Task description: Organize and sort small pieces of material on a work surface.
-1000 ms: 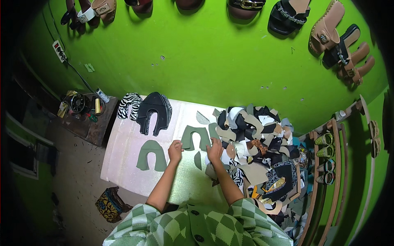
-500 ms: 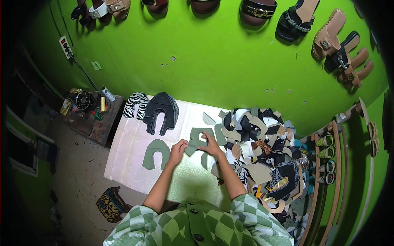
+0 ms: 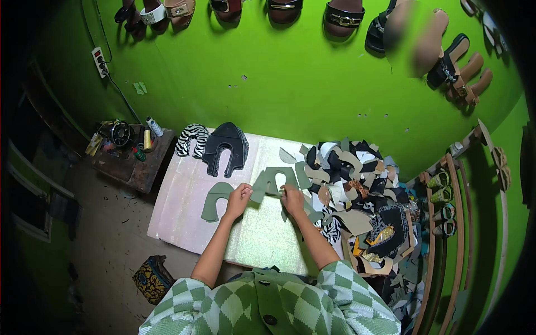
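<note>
A green arch-shaped shoe-upper piece (image 3: 260,188) is stretched between my two hands above the table. My left hand (image 3: 240,198) pinches its lower left edge. My right hand (image 3: 292,200) is closed at its lower right side, with the fingertips partly hidden. Left of my left hand lies a second green arch-shaped piece (image 3: 210,209). Beyond it are a thick stack of black arch-shaped pieces (image 3: 237,134) and zebra-striped pieces (image 3: 185,144). A narrow green strip (image 3: 303,176) and a pale half-round scrap (image 3: 287,155) lie near the held piece.
A large heap of cut scraps (image 3: 349,187) covers the table's right side. The pale table (image 3: 184,212) stands against a green wall hung with sandals (image 3: 343,21). A sewing machine (image 3: 120,134) with thread cones sits at left. Wooden shoe racks (image 3: 453,190) line the right; a patterned bag (image 3: 152,279) lies on the floor.
My hands have moved farther apart, and the green piece between them is spread wider. My right hand's fingers have gone from spread over the piece to curled in. The whole view has shifted slightly.
</note>
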A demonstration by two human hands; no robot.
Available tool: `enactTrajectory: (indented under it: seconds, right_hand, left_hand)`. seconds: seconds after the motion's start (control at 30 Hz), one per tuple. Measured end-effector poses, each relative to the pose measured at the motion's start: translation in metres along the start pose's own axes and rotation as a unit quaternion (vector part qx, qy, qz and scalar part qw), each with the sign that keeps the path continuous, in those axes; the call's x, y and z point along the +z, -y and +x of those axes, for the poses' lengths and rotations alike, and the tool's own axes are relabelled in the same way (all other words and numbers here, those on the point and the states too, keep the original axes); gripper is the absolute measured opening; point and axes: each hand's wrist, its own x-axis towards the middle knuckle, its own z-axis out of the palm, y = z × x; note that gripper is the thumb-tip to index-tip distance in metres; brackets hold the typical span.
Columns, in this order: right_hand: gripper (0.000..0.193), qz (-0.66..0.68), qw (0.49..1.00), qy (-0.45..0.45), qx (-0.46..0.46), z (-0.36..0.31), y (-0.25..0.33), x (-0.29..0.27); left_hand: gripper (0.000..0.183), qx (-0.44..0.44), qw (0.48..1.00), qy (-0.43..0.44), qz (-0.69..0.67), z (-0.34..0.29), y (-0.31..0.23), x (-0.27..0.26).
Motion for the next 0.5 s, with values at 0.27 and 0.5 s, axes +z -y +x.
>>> enactTrajectory:
  seconds: [0.27,0.5]
  right_hand:
    - [0.027,-0.04,0.994,-0.076,-0.062,-0.101,0.039,-0.051]
    - [0.017,0.017,0.993,0.105,-0.059,-0.194,0.03,-0.02]
  left_hand:
    - [0.02,-0.118,0.975,-0.014,-0.187,-0.072,0.06,0.03]
    - [0.035,-0.246,0.961,0.113,-0.055,-0.16,0.108,0.05]
